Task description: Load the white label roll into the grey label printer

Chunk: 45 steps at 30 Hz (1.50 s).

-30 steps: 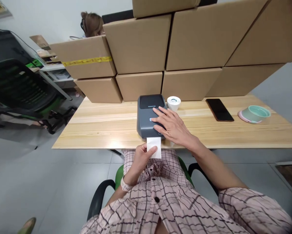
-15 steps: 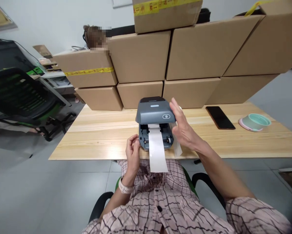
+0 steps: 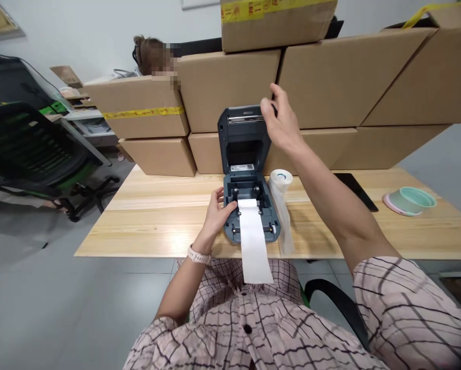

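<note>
A dark grey label printer (image 3: 269, 221) stands on the wooden table, its lid (image 3: 244, 134) raised upright. A white paper strip (image 3: 254, 246) runs from inside it over the table's front edge. My left hand (image 3: 215, 211) rests on the printer's left side, fingers apart, its thumb reaching over the rim near the paper. At the lid's upper right corner is my right hand (image 3: 282, 121), its thumb and fingers curled around the corner. Right of the printer stands a white roll (image 3: 281, 179) with a strip trailing toward the front edge.
Stacked cardboard boxes (image 3: 230, 87) line the table's back. A black phone (image 3: 356, 190) lies behind my right forearm, with a green round container (image 3: 411, 199) farther right. Another person's head (image 3: 151, 55) shows behind the boxes. A black chair (image 3: 26, 149) stands at the left.
The printer lid has swung up and back, with my right hand rising at its corner. My left hand has moved up onto the printer's left rim. The white roll is now uncovered.
</note>
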Motion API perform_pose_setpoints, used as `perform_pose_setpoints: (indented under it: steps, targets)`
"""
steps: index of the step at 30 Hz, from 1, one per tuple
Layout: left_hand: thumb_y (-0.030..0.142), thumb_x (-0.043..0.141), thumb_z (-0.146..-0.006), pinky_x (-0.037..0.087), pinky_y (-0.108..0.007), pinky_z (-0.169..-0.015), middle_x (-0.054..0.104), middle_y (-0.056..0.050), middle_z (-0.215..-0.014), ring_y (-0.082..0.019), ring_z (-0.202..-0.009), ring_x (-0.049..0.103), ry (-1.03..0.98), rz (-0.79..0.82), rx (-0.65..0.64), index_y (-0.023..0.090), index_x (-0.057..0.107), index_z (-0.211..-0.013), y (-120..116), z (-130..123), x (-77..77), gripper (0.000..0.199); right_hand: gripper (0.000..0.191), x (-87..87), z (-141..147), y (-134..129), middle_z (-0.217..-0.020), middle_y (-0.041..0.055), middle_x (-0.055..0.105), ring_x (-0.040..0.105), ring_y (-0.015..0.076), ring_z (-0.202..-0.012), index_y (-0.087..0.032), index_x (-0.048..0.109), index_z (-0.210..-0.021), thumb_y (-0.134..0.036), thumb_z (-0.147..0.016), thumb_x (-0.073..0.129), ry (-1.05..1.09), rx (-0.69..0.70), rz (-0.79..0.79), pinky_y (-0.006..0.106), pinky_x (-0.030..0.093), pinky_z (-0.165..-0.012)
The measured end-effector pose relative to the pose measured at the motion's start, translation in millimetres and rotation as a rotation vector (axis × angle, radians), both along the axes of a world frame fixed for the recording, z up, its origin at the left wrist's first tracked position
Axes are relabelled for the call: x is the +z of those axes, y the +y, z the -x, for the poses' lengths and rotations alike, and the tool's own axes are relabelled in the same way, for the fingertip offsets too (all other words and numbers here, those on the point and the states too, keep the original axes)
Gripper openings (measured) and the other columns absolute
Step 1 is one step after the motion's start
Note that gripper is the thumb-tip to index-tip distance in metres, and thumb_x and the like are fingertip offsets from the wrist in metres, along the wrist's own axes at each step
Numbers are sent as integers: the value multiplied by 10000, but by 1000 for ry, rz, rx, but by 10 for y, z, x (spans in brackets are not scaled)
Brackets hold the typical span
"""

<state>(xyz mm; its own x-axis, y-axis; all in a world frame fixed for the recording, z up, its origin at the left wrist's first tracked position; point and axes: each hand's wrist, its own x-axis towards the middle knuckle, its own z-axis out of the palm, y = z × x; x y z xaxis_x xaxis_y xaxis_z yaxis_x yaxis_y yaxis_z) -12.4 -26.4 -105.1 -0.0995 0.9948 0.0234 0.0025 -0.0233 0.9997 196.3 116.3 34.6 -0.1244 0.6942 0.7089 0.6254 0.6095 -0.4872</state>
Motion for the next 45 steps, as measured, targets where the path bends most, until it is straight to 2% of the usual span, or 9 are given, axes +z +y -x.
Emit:
perform_pose_setpoints:
  steps: [3, 7, 14, 21, 26, 29, 33, 39, 45]
  targets:
    - [279, 804, -729, 511, -396, -980, 633, -127, -1302, -231, -1119, 623, 53, -4, -16, 204, 531, -1323, 47, -6, 26, 658, 461, -92, -14, -463, -1472, 127, 569, 534, 342, -1380, -265, 498, -1413, -514, -1037, 404, -37, 7, -65, 537, 413, -1154]
    - [292, 813, -705, 526, -370, -885, 653, -141, -1262, -233, -1037, 647, 116, 7, -21, 180, 538, -1337, 95, 23, 43, 698, 183, -332, 2, -900, -1029, 78, 737, 688, 267, -931, -240, 629, -1070, -278, -959, 489, -533, 382, 389, 400, 512, -851]
    - [226, 826, -668, 533, -370, -858, 718, -128, -1178, -253, -1003, 689, 213, 15, 11, 182, 587, -1348, 146, 61, 44, 722, 194, -497, 257, -632, -896, 43, 727, 649, 219, -828, -222, 625, -938, -134, -765, 623, -925, 610, 729, 276, 401, -658]
    - [167, 775, -716, 555, -382, -885, 737, -136, -1201, -237, -981, 722, 104, 10, -94, 219, 275, -1642, 176, 178, -9, 1054, 160, -435, 235, -545, -915, 23, 715, 634, 171, -828, -190, 593, -942, -268, -832, 680, -872, 767, 788, 271, 474, -727]
    - [163, 736, -747, 566, -388, -914, 701, -164, -1300, -232, -1045, 724, -3, 16, -136, 220, 270, -1644, 169, 180, -36, 1012, 378, -234, -382, -844, -1152, 61, 716, 669, 217, -1081, -219, 623, -1124, -450, -853, 749, -346, 970, 726, 371, 546, -947]
    - [167, 738, -750, 566, -385, -941, 697, -152, -1317, -228, -1073, 724, -21, 11, -129, 226, 328, -1618, 151, 164, -32, 961, 390, -309, -1043, -1247, -1078, 45, 734, 695, 268, -1045, -312, 667, -1146, -471, -816, 799, -62, 804, 722, 469, 577, -938]
    - [170, 742, -751, 563, -387, -959, 725, -131, -1248, -232, -1090, 720, -10, 0, -107, 218, 414, -1570, 131, 155, -17, 884, 378, -743, -1656, -1659, -1113, 85, 735, 692, 329, -1083, -367, 725, -1072, -483, -739, 863, 124, 485, 825, 527, 580, -954]
    - [175, 750, -748, 563, -389, -952, 726, -141, -1213, -229, -1076, 714, -19, -3, -100, 195, 448, -1542, 118, 144, -11, 850, 543, -1329, -1535, -1683, -1211, 149, 745, 712, 325, -1100, -258, 686, -1069, -577, -682, 895, 318, 268, 1046, 499, 603, -927]
    - [170, 746, -746, 560, -380, -968, 732, -145, -1223, -217, -1069, 718, -64, -16, -114, 166, 476, -1512, 106, 129, 10, 813, 593, -1328, -1620, -1566, -1475, 138, 629, 561, 326, -1410, -304, 647, -1240, -500, -736, 888, 296, 323, 996, 549, 452, -1192]
